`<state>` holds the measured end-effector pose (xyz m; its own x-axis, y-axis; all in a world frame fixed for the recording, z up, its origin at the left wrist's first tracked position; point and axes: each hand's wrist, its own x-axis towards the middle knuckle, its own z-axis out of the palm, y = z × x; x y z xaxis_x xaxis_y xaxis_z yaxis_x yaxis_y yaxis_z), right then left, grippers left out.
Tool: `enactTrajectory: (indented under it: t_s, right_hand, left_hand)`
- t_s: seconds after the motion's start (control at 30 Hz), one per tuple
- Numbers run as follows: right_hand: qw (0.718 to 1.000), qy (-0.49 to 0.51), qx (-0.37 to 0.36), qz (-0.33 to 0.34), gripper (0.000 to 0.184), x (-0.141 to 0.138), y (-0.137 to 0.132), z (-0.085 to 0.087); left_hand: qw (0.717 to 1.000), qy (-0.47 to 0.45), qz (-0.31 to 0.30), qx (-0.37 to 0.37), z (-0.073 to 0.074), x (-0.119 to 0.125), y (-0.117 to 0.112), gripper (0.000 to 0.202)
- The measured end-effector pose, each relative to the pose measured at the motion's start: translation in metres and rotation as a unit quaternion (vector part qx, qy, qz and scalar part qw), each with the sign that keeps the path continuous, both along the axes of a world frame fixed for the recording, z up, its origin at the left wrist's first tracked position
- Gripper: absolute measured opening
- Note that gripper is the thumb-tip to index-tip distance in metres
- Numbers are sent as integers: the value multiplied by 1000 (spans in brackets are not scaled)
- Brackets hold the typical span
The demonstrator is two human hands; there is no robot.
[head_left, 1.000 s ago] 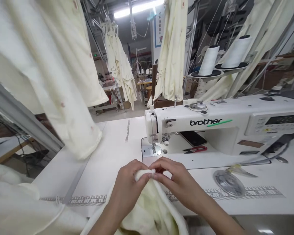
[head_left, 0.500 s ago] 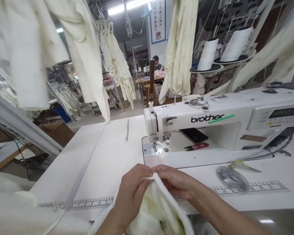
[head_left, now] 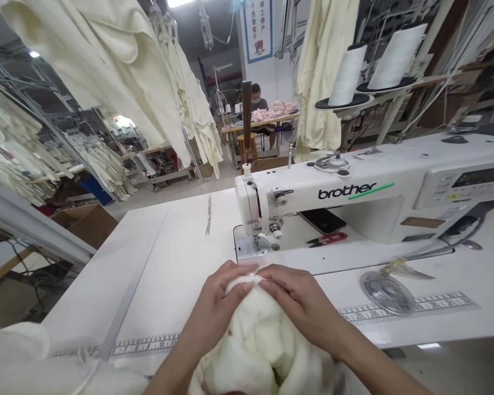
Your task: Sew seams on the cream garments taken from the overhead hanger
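Note:
A cream fabric garment (head_left: 263,334) bunches up at the table's front edge, between my forearms. My left hand (head_left: 220,299) pinches its upper edge between thumb and fingers. On the same edge, just to the right, my right hand (head_left: 298,299) grips with the thumb on the near side. The fingertips of both hands nearly meet, right in front of the needle plate (head_left: 251,247) of a white sewing machine (head_left: 308,192). What kind of garment it is cannot be made out.
Red-handled thread snips (head_left: 328,240) and a dark phone (head_left: 323,220) lie under the machine arm. A clear round disc (head_left: 387,292) rests by the printed ruler on the right. Cream garments (head_left: 119,55) hang ahead; thread cones (head_left: 348,74) stand behind. A person (head_left: 258,101) sits farther back.
Both hands have turned the fabric edge, so more of the cream cloth now faces me below my thumbs. The view has shifted slightly; the hanging garments swung.

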<state>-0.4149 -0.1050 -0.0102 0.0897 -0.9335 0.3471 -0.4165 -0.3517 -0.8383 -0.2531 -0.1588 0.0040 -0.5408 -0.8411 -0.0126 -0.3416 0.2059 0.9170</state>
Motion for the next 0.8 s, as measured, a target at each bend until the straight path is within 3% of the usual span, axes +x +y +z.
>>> enactTrajectory:
  t_s: [0.1, 0.23, 0.33, 0.47, 0.6, 0.7, 0.8]
  right_hand:
    - [999, 12, -15, -26, 16, -6, -7, -3]
    - [991, -68, 70, -93, 18, -11, -16, -11]
    - [984, -100, 105, -104, 26, -17, -27, -18]
    - [983, -32, 121, -132, 25, -26, -49, -29]
    - [962, 129, 159, -178, 19, -32, -77, -37]
    - [949, 171, 176, -196, 15, -36, -93, -45]
    - [937, 200, 179, -223, 9, -40, -101, -53]
  left_hand:
    - [1000, -2, 5, -3, 0, -4, -7, 25]
    - [996, 43, -6, 75, -7, -13, -21, 23]
    - [990, 68, -24, 125, -16, -19, -37, 28]
    - [991, 28, -15, 130, -32, -27, -62, 32]
    - [997, -72, -17, 38, -50, -37, -85, 27]
    - [981, -166, 7, -102, -61, -46, -96, 22]
    - [966, -215, 31, -138, -67, -57, -101, 19]
